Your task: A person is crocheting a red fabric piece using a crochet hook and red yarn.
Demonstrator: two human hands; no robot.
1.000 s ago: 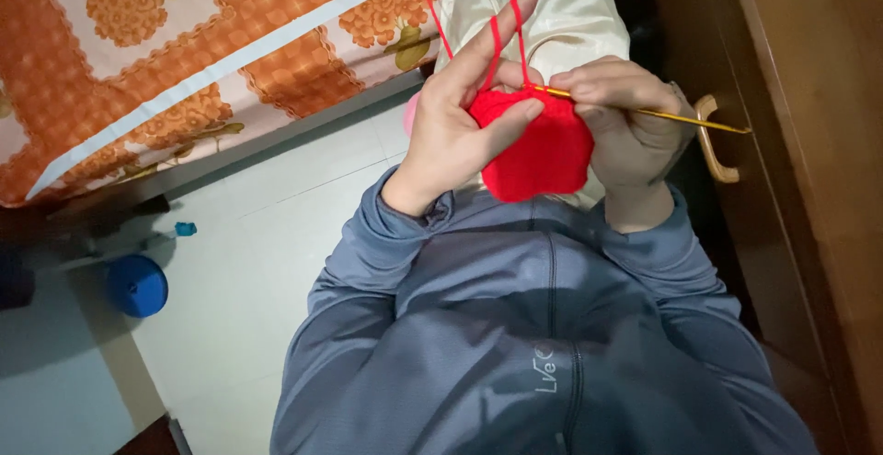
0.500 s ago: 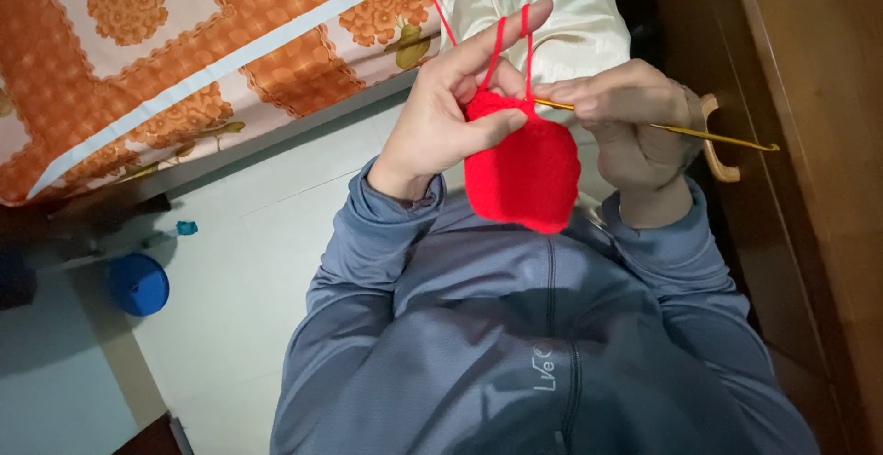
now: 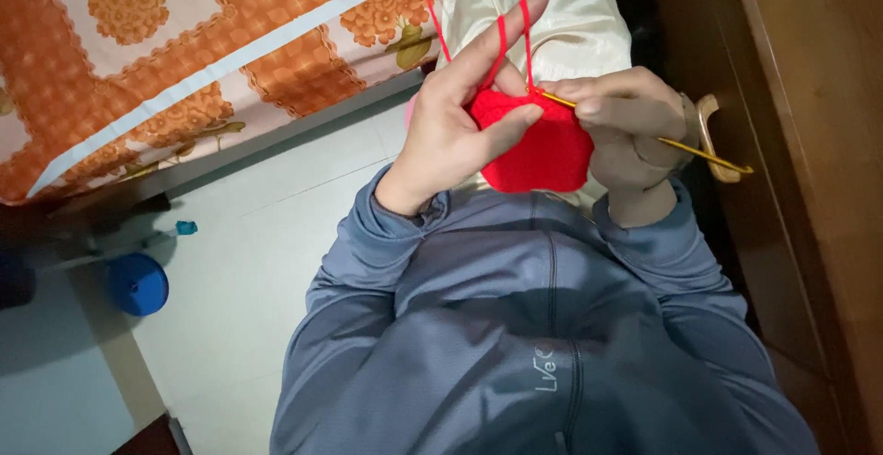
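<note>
My left hand (image 3: pixel 451 133) pinches the top edge of a red crocheted piece (image 3: pixel 538 147) between thumb and fingers. A strand of red yarn (image 3: pixel 501 41) loops over its raised index finger and runs up out of view. My right hand (image 3: pixel 625 128) grips a thin golden crochet hook (image 3: pixel 671 142), whose tip sits at the upper edge of the red piece. Both hands are held in front of my chest, above my grey-blue long-sleeved top (image 3: pixel 543 326).
An orange flower-patterned bedspread (image 3: pixel 166 59) lies at the upper left. A blue round object (image 3: pixel 138 283) and a small blue bit (image 3: pixel 187 228) sit on the pale floor at left. Dark wooden furniture (image 3: pixel 809 142) runs along the right. Cream cloth (image 3: pixel 570 13) lies behind the hands.
Both hands and the red piece have drifted slightly, and the hook's back end has swung out farther to the right and lower. The grips are unchanged.
</note>
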